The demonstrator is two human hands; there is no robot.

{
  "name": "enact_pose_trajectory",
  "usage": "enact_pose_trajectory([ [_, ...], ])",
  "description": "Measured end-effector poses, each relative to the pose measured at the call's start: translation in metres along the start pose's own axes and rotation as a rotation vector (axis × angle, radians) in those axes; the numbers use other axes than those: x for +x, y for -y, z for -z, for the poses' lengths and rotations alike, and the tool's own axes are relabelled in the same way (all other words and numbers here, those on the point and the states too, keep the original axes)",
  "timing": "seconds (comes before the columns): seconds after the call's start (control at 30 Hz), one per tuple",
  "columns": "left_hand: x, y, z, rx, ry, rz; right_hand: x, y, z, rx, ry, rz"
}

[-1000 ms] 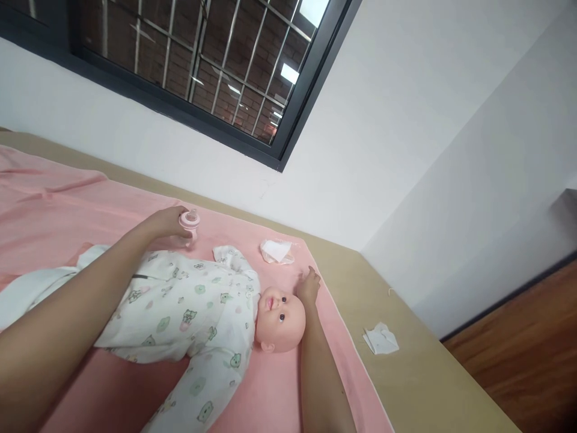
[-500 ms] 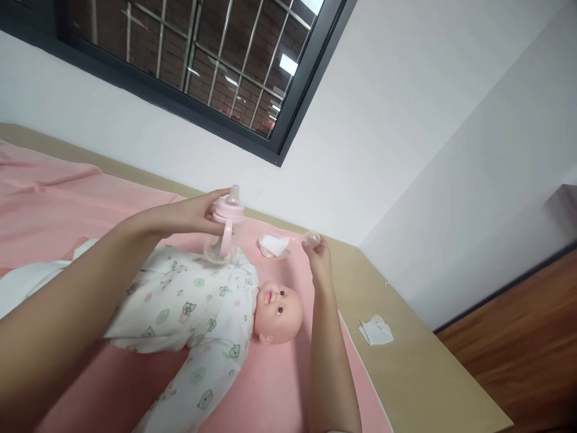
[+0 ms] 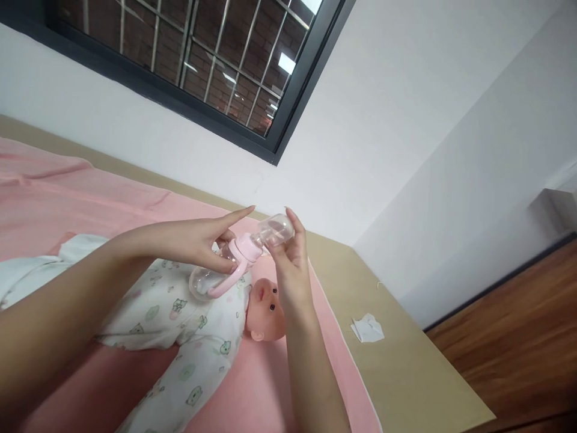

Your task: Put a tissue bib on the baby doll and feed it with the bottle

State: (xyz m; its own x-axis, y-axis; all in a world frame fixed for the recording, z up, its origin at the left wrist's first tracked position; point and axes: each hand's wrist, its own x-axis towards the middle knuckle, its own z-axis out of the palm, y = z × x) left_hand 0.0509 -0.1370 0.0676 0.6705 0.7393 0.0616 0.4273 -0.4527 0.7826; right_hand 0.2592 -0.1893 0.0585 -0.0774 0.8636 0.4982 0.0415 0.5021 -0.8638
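My left hand [image 3: 205,243] grips a clear baby bottle [image 3: 202,282] with a pink collar and pink handles, tilted so its teat points up and to the right. My right hand [image 3: 291,249] pinches a clear bottle cap [image 3: 278,227] between thumb and fingers. The cap's mouth is at the teat, partly around its tip. Below the bottle a baby doll [image 3: 265,307] lies on its back in a white printed outfit [image 3: 202,337]. My right hand and wrist hide part of the doll's head.
A pink cloth [image 3: 243,385] lies under the doll on a tan tabletop [image 3: 396,355]. A crumpled white tissue [image 3: 368,328] rests on the bare right part. White walls and a dark-framed window [image 3: 265,150] stand behind.
My hands have come together. The bottle has gone from upright to tilted, moving slightly right and down. The cap has moved left to the teat.
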Motion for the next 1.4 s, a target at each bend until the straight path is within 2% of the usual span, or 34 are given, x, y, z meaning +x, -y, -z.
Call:
enact_pose_trajectory([
  [0.17, -0.002, -0.007, 0.001, -0.023, -0.082, 0.027, -0.004, 0.002, -0.003, -0.002, 0.094, -0.047],
  [0.37, -0.002, -0.008, 0.002, -0.151, -0.197, -0.007, 0.000, -0.002, -0.001, 0.004, 0.117, -0.061],
  [0.57, 0.002, -0.005, 0.001, -0.201, -0.251, -0.043, -0.004, -0.004, -0.001, 0.056, 0.211, -0.160],
  [0.73, 0.002, -0.014, -0.007, -0.150, -0.294, -0.046, -0.003, -0.010, -0.009, 0.139, 0.172, -0.174],
  [0.9, 0.001, -0.025, -0.016, 0.025, -0.392, -0.054, -0.002, -0.008, -0.015, 0.143, 0.115, -0.158],
  [1.07, 0.006, -0.018, -0.020, 0.082, -0.381, -0.096, -0.004, -0.004, -0.013, 0.095, 0.117, -0.126],
  [1.17, 0.007, -0.007, -0.018, 0.179, -0.375, -0.126, 0.002, -0.005, 0.004, 0.027, 0.050, -0.058],
  [1.27, 0.001, -0.005, -0.015, 0.330, -0.420, -0.148, 0.015, -0.013, 0.038, -0.101, -0.122, 0.047],
  [1.33, -0.008, -0.010, -0.014, 0.366, -0.375, -0.188, 0.026, -0.026, 0.068, -0.245, -0.261, 0.103],
  [1.4, -0.019, -0.017, -0.017, 0.356, -0.265, -0.254, 0.035, -0.045, 0.098, -0.421, -0.383, 0.104],
])
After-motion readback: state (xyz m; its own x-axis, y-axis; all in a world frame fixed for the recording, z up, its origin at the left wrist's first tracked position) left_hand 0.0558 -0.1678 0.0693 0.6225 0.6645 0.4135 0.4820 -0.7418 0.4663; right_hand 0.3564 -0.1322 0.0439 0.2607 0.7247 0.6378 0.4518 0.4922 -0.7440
